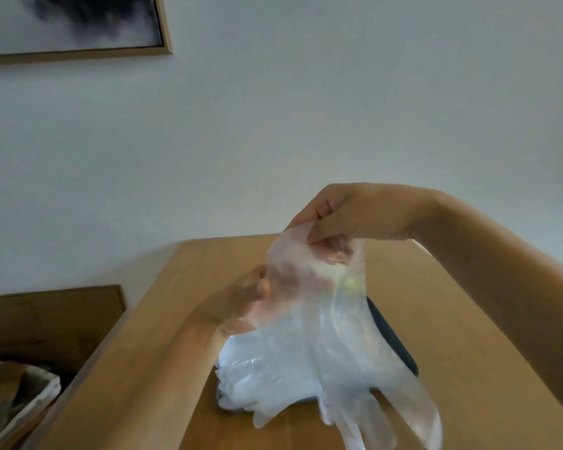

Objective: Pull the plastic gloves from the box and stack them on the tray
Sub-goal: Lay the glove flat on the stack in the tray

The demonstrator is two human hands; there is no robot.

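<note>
Glove (332, 336) pinched by right hand (355, 212) and, seemingly, blurred left hand (238, 300), above tray (394, 342).

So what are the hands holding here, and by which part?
The right hand and left hand hold a clear plastic glove at its cuff end.

your right hand (355, 216) pinches the top of the cuff of a clear plastic glove (332, 336), held up over the wooden table (215, 258). your left hand (241, 300), blurred, holds the cuff's left edge. the glove's fingers hang down toward you, in front of a dark tray (394, 342) that carries a pile of clear gloves (257, 384). a framed picture (72, 24) hangs on the wall at upper left, and a basket (30, 401) sits low at the left, beside the table.
</note>
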